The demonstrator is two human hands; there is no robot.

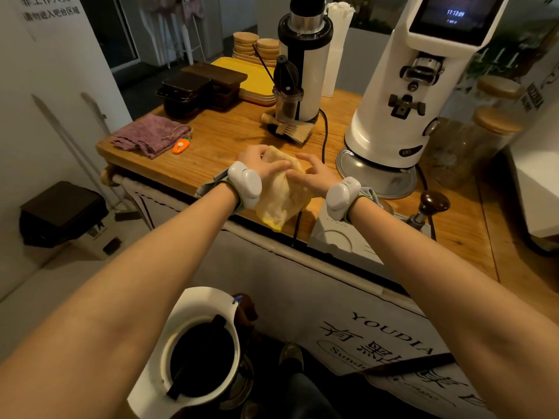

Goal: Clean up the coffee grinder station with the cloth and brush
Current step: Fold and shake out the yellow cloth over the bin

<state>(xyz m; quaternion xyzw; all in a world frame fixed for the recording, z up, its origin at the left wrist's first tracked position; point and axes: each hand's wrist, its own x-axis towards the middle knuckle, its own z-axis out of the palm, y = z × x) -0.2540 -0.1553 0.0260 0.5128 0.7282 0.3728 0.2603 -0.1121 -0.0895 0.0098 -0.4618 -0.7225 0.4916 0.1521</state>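
The grinder screen (pixel 450 13) at one o'clock reads 11:13:09; the cloth banner (pixel 393 337) under the desk (five o'clock) reads "YOUDIA" above Chinese characters

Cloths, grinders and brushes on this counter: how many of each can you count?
Cloths: 2, a yellow cloth held in the left hand and right hand, and a purple cloth
Grinders: 2, a large white grinder and a smaller grinder
Brushes: 1, a brush
Total: 5
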